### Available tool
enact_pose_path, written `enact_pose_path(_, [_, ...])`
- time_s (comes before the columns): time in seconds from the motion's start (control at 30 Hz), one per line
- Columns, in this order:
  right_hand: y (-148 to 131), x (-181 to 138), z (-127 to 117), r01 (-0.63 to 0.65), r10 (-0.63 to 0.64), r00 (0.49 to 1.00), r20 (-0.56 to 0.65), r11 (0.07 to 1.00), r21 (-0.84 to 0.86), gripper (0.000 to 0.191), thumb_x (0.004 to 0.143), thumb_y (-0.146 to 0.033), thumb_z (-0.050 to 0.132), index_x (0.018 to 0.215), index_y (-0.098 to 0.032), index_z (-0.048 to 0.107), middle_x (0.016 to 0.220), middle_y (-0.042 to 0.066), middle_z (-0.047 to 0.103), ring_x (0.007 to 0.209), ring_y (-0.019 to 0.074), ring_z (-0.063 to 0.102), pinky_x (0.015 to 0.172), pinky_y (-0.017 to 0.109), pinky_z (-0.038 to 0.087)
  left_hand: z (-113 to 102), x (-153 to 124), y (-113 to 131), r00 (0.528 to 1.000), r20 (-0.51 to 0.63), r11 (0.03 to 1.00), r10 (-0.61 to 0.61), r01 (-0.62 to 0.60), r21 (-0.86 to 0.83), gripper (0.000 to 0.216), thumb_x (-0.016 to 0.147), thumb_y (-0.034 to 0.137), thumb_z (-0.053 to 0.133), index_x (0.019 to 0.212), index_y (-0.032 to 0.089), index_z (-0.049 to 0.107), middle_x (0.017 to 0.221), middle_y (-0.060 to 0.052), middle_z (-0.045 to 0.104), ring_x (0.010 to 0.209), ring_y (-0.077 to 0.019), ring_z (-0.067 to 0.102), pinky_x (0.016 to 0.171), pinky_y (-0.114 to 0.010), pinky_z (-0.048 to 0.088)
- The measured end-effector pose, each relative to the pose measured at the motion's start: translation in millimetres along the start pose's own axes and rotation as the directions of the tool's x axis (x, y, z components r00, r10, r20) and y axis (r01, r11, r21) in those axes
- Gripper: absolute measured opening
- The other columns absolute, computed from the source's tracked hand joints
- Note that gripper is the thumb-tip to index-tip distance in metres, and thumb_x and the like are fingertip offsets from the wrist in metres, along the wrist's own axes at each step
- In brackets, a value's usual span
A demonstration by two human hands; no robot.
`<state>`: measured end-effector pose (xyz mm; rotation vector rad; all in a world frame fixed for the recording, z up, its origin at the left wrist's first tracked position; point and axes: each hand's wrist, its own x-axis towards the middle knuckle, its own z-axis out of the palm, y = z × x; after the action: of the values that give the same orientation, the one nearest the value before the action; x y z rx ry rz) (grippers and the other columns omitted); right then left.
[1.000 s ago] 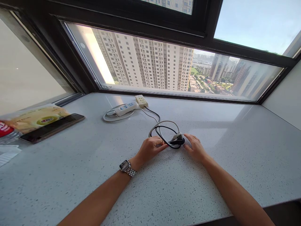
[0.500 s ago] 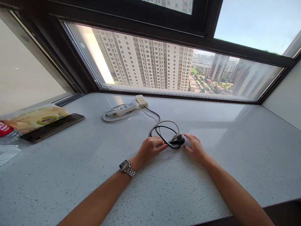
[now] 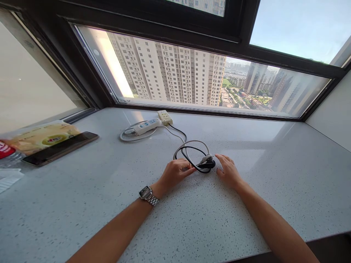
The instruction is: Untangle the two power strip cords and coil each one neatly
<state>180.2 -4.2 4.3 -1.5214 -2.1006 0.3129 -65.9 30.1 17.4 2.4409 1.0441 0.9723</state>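
Note:
On the speckled white sill (image 3: 255,204), a grey cable and a black cable (image 3: 192,144) lie together in a small loop. Their two plugs, grey (image 3: 206,158) and black (image 3: 208,165), sit side by side at the loop's right. My left hand (image 3: 175,172), with a metal watch (image 3: 147,194) on its wrist, is curled with its fingertips pressed on the loop's near left side. Just right of the black plug, my right hand (image 3: 228,170) lies flat on the sill with its fingers stretched out, holding nothing.
The cables run back to a white power strip (image 3: 146,126) and a beige socket block (image 3: 165,117) near the window. At the left lie a dark phone (image 3: 60,148) and a yellow packet (image 3: 41,136). The dark window frame (image 3: 208,111) bounds the far edge, and a wall closes the right side.
My right hand has edged slightly right, away from the black plug. Everything else is still.

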Motion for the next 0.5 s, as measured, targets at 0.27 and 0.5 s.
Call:
enact_pose_path(0.27, [-2.6,2.5,1.5,0.017,-0.017,1.000,0.003,0.999,-0.051,0.050,0.086,-0.019,0.043,0.136,-0.016,0.045,0.133,0.013,0.053,0.129,0.0255,0.040,0.105,0.044,0.033,0.5,0.6,0.3,1.000,-0.019,1.000,0.007,-0.007,-0.003,0.043,0.085,0.046,0.055,0.059,0.013,0.065,0.059,-0.004,0.062,0.054,-0.0102,0.054,0.052,-0.019,0.038])
enact_pose_path(0.5, [-3.7,4.4,0.4,0.000,0.008,0.998,0.067,0.994,-0.111,0.048,0.090,-0.020,0.041,0.137,-0.014,0.043,0.136,0.015,0.051,0.131,0.0269,0.038,0.107,0.046,0.031,2.0,0.7,-2.1,0.999,-0.033,1.000,0.025,-0.025,-0.001,0.043,0.085,0.045,0.055,0.058,0.013,0.064,0.058,-0.004,0.062,0.053,-0.0097,0.054,0.051,-0.019,0.038])
